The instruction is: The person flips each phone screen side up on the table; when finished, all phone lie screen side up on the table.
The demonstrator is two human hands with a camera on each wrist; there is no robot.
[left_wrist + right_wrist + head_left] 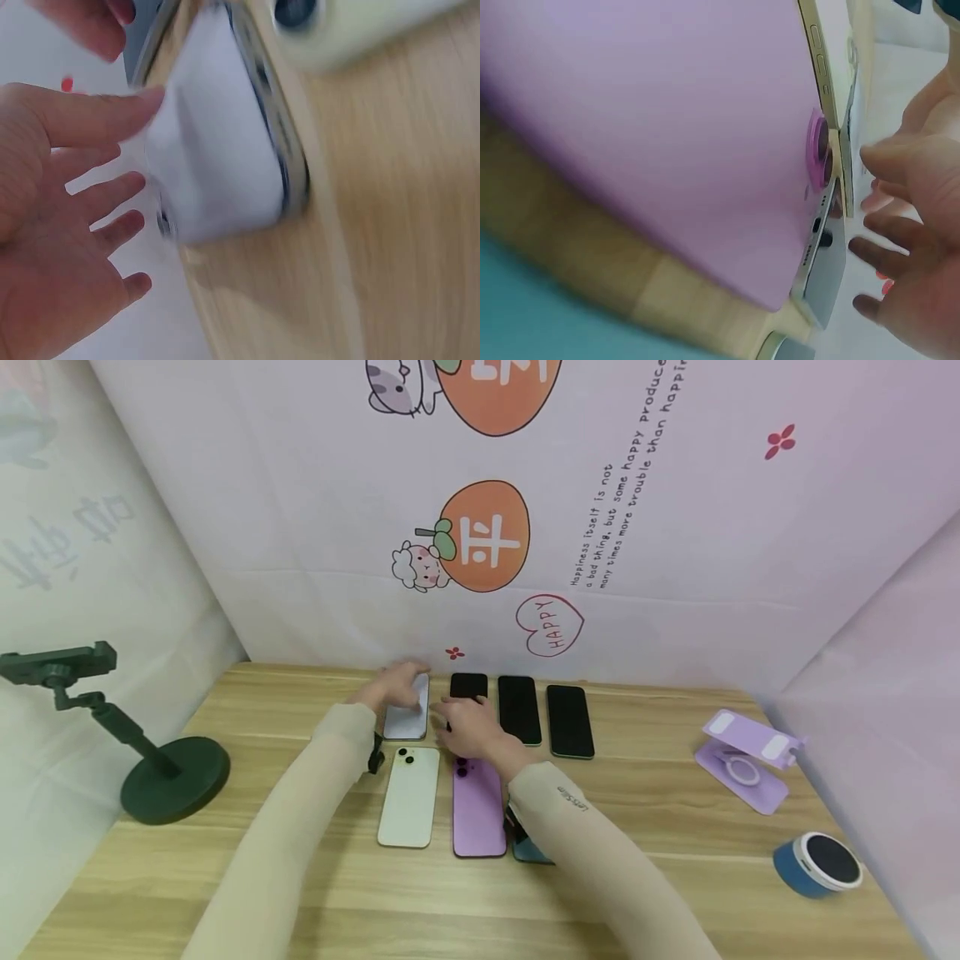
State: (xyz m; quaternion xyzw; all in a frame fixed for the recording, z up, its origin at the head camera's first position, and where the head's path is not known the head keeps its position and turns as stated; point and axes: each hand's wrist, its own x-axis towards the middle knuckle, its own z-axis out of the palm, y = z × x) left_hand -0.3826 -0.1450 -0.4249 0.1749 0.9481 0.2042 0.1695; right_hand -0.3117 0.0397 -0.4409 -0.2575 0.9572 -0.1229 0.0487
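While only wrist views show palms (60,277), left hand (392,687) spread at white phone (407,724), right hand (468,728) spread, both empty

at the left end of the back row on the worktop (652,731), a pale-faced phone (405,724) with a thin dark border, upper part hidden by the left hand (397,687); just right of it, flat, a black-faced phone (468,684), near end hidden behind the right hand (468,728).
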